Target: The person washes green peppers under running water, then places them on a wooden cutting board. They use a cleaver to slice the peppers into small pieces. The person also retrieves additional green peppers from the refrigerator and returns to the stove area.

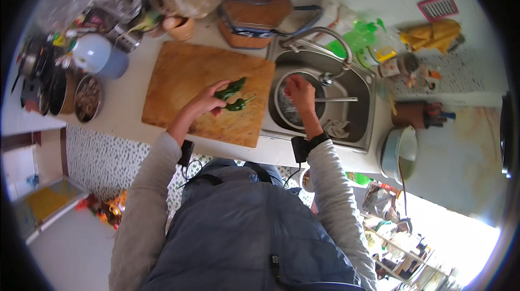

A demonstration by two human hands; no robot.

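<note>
My left hand (209, 99) is over the wooden cutting board (187, 67), its fingers around the ends of green peppers (232, 89). Another green pepper (239, 104) lies just beside them, its thin stem pointing right. Above the sink, my right hand (300, 91) is partly curled over a round metal pan or basin (286, 116); whether anything is between its fingers cannot be told. From the pan a metal handle (341, 99) reaches right across the steel sink (367, 128). A crumpled pale cloth (336, 128) lies at the sink's near side.
A curved faucet (345, 47) arches over the sink. Behind the board stand a small wooden pot (179, 29) and a hexagonal wicker basket (256, 6). Left are a plastic jug (99, 56) and a bowl of food pieces (88, 98). Right are a knife holder (410, 115) and a light basin (400, 155).
</note>
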